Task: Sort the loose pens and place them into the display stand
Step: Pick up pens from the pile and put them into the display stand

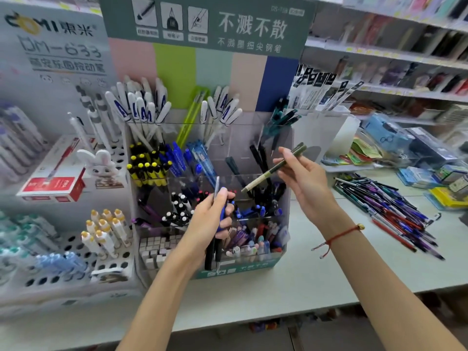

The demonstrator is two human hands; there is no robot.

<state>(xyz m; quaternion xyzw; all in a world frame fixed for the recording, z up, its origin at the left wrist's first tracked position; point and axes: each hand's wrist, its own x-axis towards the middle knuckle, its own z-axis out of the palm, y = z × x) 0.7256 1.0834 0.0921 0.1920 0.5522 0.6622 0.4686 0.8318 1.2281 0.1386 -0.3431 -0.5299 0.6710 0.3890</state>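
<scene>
Right hand [301,178]: pinched a green pen [274,168] above the display stand [283,198].
Left hand [212,219]: gripped several pens [215,239].
Tip: match compartment, lower it upright.

Right hand [301,178] pinches a green pen [274,168] above the display stand [283,198]; left hand [212,219] grips several pens [215,239].

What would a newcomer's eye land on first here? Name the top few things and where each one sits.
First, the two hands over the display stand at centre: the right hand pinches an olive-green pen above the stand's compartments, and the left hand grips a small bundle of pens in front of it. Next, the pile of loose pens on the pale counter to the right.
</scene>
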